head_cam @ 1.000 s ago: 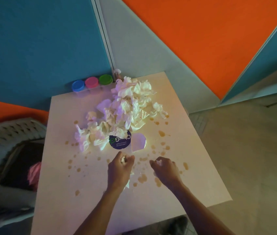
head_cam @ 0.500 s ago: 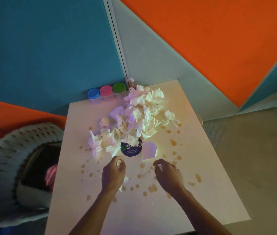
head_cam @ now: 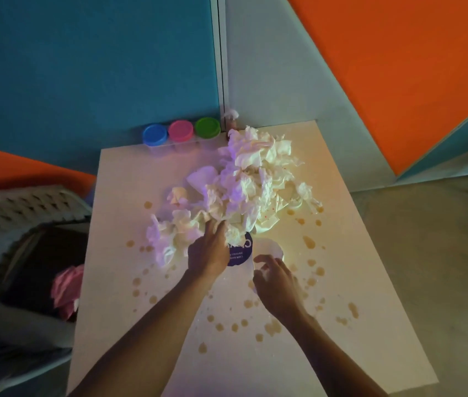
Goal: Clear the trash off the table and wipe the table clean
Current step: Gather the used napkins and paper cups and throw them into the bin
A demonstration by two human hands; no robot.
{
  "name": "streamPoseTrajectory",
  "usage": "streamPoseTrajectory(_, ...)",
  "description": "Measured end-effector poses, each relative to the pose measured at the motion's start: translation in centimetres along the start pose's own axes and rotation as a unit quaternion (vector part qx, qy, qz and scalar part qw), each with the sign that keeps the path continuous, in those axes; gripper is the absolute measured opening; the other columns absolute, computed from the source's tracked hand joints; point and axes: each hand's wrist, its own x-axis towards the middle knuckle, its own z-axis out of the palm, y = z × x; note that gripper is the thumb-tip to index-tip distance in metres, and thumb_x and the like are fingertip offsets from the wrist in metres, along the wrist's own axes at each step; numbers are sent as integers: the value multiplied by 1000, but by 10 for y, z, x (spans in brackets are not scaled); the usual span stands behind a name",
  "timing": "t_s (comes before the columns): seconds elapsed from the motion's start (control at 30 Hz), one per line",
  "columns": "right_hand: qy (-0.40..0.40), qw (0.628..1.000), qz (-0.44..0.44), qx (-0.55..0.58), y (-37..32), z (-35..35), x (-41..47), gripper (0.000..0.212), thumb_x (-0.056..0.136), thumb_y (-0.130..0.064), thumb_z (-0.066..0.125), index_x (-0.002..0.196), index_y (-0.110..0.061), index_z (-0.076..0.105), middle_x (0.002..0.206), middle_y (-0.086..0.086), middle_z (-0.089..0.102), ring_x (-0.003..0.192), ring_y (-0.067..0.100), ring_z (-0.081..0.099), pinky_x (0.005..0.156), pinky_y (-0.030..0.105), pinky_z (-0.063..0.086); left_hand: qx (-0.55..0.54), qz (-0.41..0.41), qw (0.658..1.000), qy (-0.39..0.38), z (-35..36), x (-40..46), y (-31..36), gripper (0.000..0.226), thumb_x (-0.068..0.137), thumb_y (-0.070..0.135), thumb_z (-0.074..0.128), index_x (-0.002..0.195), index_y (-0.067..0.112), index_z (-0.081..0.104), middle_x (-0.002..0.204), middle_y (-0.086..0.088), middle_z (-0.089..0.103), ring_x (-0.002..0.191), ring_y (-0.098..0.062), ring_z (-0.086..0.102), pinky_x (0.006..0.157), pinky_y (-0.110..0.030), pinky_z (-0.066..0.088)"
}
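Tissues (head_cam: 244, 190) still heap mid-frame; your left hand (head_cam: 208, 250) digs in, right hand (head_cam: 277, 279) pinches a scrap; counter (head_cam: 356, 224) stains unwiped.

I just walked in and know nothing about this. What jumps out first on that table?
A big heap of crumpled white tissues fills the middle and far side of the table, with the left hand reaching into its near edge. Brown spill drops are scattered over the near half, around the right hand. Three jars with blue, pink and green lids line the far edge by the wall.
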Motion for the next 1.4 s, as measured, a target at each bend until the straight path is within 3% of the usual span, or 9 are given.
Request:
streamPoseTrajectory(0.13,0,1000,22,10,-4,9,6,32,94,-30,51,125,-33,58,129,-3,60,105,19,64,85,34,51,37,4,999,-28,5,20,0,60,94,11,53,149,24,32,150,-4,38,84,-34,69,61,-34,39)
streamPoseTrajectory(0.33,-5,999,35,5,-10,17,15,33,95,-28,51,126,-34,57,124,-5,59,100,18,62,78,30,45,66,9,996,-52,0,25,-2,33,98,17,50,131,15,51,130,-7,57,98,-34,68,68,-34,39)
streamPoseTrajectory(0.53,-10,1000,27,-7,-22,21,30,37,96,-28,48,132,-30,54,134,-4,55,101,24,62,78,33,48,-24,-12,999,-34,-8,12,-14,37,96,34,48,129,19,54,119,-4,59,95,-34,66,72,-34,42)
streamPoseTrajectory(0.7,-7,1000,8,-4,-32,30,49,41,91,-23,50,130,-34,54,131,-2,53,100,25,62,80,31,42,-108,-28,994,-13,-13,-14,-30,28,91,40,53,109,19,61,108,0,58,92,-34,65,76,-37,49)
streamPoseTrajectory(0.83,-35,999,-27,-20,-36,45,67,51,91,-22,54,139,-37,45,139,4,43,108,28,59,87,38,47,-146,-54,988,-8,-19,-35,-45,18,86,33,58,82,21,46,94,5,59,83,-29,60,69,-33,45)
streamPoseTrajectory(0.97,-65,995,-28,-74,-39,60,83,55,92,-26,52,143,-39,35,150,9,30,112,36,56,89,43,45,-154,-102,983,-8,-28,-54,-60,18,83,31,58,81,22,42,66,7,48,67,-24,50,59,-30,34)
streamPoseTrajectory(1.07,-77,992,-8,-98,-39,69,93,55,94,-26,52,145,-34,34,153,8,29,121,38,51,93,43,40,-191,-139,972,-4,-33,-65,-73,15,83,28,57,96,32,49,77,15,59,80,-22,60,68,-29,43)
streamPoseTrajectory(1.2,-78,989,-2,-123,-39,75,103,56,90,-24,53,143,-33,37,148,5,34,114,40,55,89,44,44,-220,-151,964,3,-37,-77,-89,42,88,24,54,125,42,59,117,17,70,106,-14,66,88,-29,50)
streamPoseTrajectory(1.4,-71,984,-9,-165,-37,79,111,49,87,-24,57,134,-36,50,139,6,37,104,39,60,88,43,49,-236,-217,947,24,-31,-83,-113,16,89,30,53,89,26,69,93,9,69,88,-20,65,78,-33,50)
